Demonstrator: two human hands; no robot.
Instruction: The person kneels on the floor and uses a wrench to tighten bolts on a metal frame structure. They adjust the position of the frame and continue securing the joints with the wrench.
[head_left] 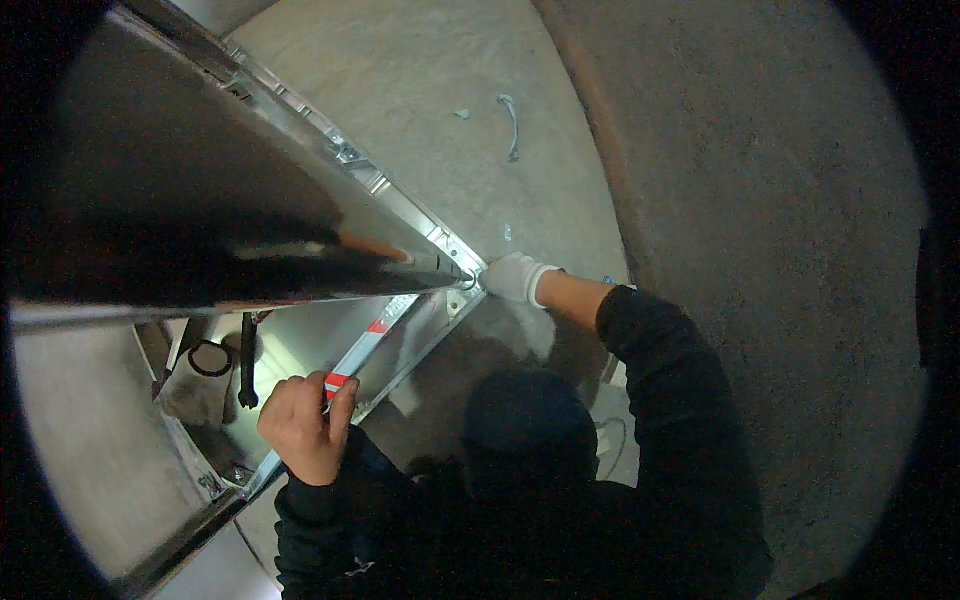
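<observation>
My bare left hand (305,425) is closed around a pale, flat bar with red bands (362,350), thumb on one side and fingers on the other. The bar slants up and right, just inside the edge of a metal frame (415,365). My right hand (515,278), in a white glove, is closed at the frame's corner (470,280), where the metal edges meet. Its fingertips are hidden, so what they grip cannot be made out. Left of the bar, a dark wrench (248,365) lies beside a black ring (210,345) and a greyish cloth-like piece (198,395).
A large, shiny metal panel (230,200) rises at the upper left, with a slotted metal rail (375,180) along its edge. Scraps, including a thin curled strip (513,128), lie on the pale floor (420,70). Darker ground (750,170) spreads at the right.
</observation>
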